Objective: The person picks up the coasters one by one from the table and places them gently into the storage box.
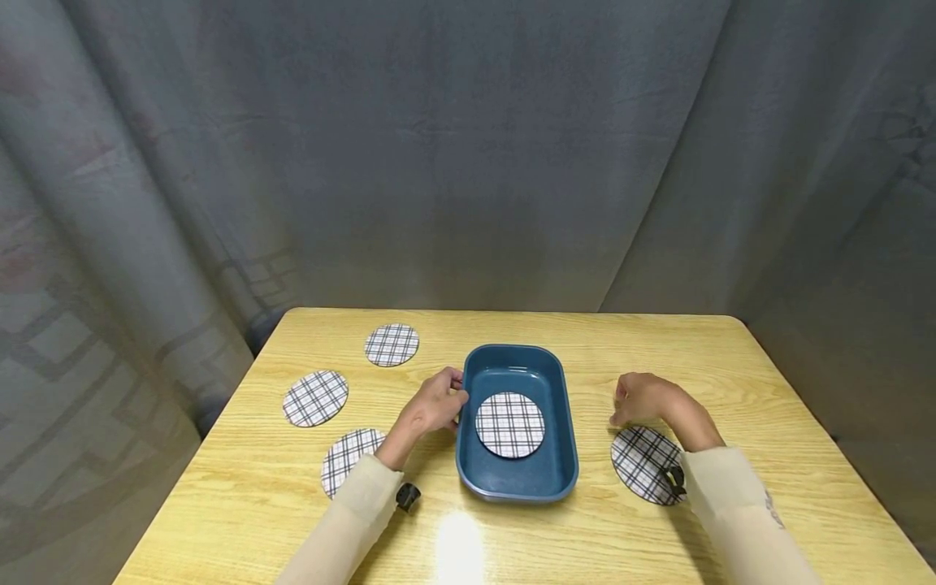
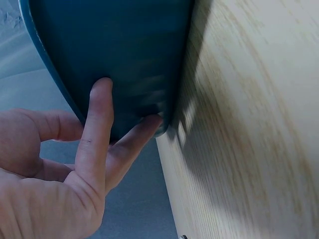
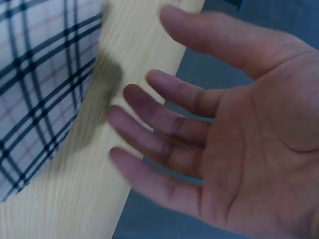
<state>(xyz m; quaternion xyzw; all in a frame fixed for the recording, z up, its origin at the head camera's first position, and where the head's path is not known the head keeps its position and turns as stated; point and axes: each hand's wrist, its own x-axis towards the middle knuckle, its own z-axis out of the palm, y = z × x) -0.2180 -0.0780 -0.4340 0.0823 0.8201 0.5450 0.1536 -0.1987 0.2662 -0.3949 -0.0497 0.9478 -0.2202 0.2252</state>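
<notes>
My left hand (image 1: 436,400) is at the left side of a blue rectangular tray (image 1: 517,485). In the left wrist view its fingertips (image 2: 102,92) touch the outer wall of the tray, and another finger reaches the rim. A round plaid coaster (image 1: 509,425) lies flat inside the tray. Right of the tray, my right hand (image 1: 643,398) hovers at the far edge of another plaid coaster (image 1: 643,465). Its fingers (image 3: 174,124) are spread and slightly bent, with nothing in them. The right forearm partly covers that coaster.
Three more plaid coasters lie on the left of the wooden table (image 1: 241,504): a far one (image 1: 392,344), a middle one (image 1: 316,398) and a near one (image 1: 347,459) partly under my left sleeve. A grey curtain (image 1: 468,162) hangs behind the table.
</notes>
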